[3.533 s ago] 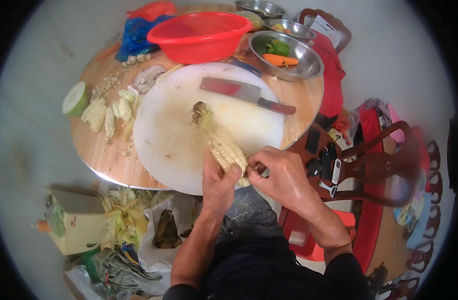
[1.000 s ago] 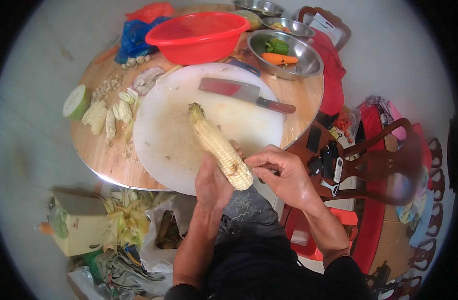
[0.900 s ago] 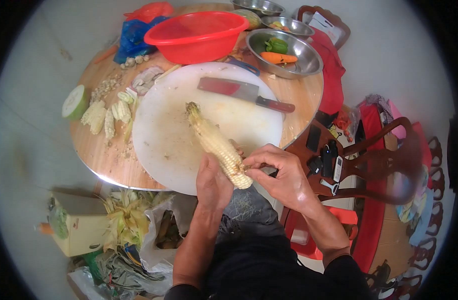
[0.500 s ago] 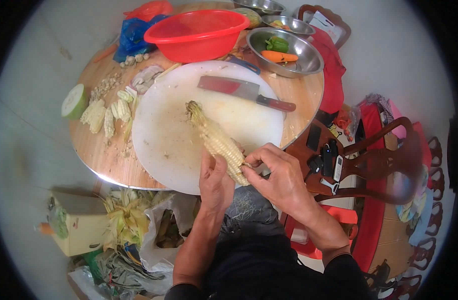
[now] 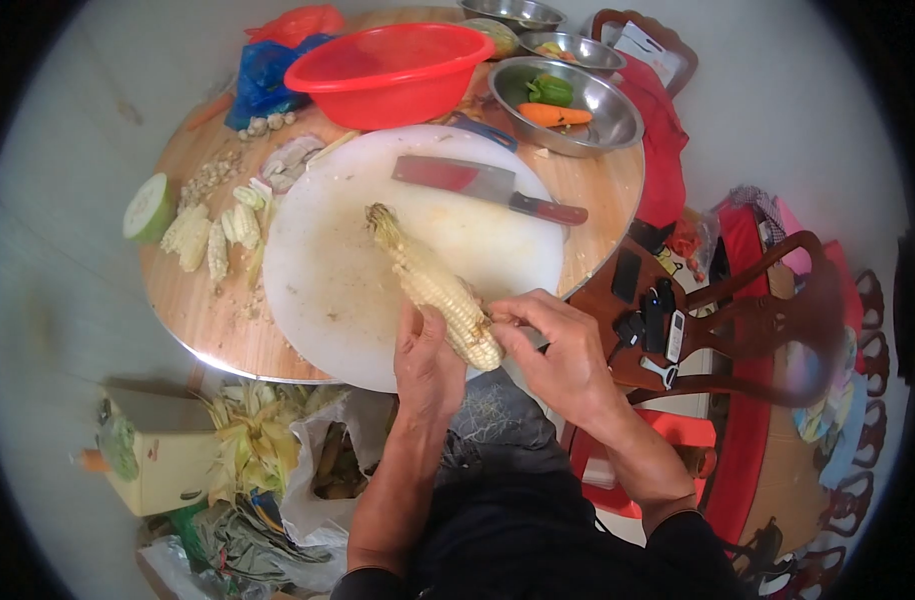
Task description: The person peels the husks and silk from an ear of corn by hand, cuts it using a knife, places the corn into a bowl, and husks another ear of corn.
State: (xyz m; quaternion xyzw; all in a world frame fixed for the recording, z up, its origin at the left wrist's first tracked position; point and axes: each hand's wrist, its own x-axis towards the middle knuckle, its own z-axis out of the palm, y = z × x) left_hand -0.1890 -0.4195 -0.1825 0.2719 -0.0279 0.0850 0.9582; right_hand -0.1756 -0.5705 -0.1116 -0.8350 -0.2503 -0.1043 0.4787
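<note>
A pale, husked ear of corn (image 5: 440, 290) slants over the near edge of the white cutting board (image 5: 318, 250), its brownish stalk end pointing away from me. My left hand (image 5: 428, 365) is closed around its near half from the left and below. On the right side of the ear, the thumb and fingers of my right hand (image 5: 553, 345) pinch at its edge near a brownish patch; anything small between the fingertips is hidden. A cleaver (image 5: 456, 175) with a dark reddish handle lies flat towards the back of the board.
Behind the board stand a red basin (image 5: 393, 85) and a steel bowl (image 5: 613, 115) with a carrot and green pepper. Corn pieces (image 5: 190, 235) and a cut gourd (image 5: 150, 207) lie left. A chair (image 5: 758, 310) stands right; corn husks (image 5: 248, 425) are piled below left.
The ear has turned slightly in my hands, and its near tip shows more. My right hand has shifted a little, still at the ear's right edge.
</note>
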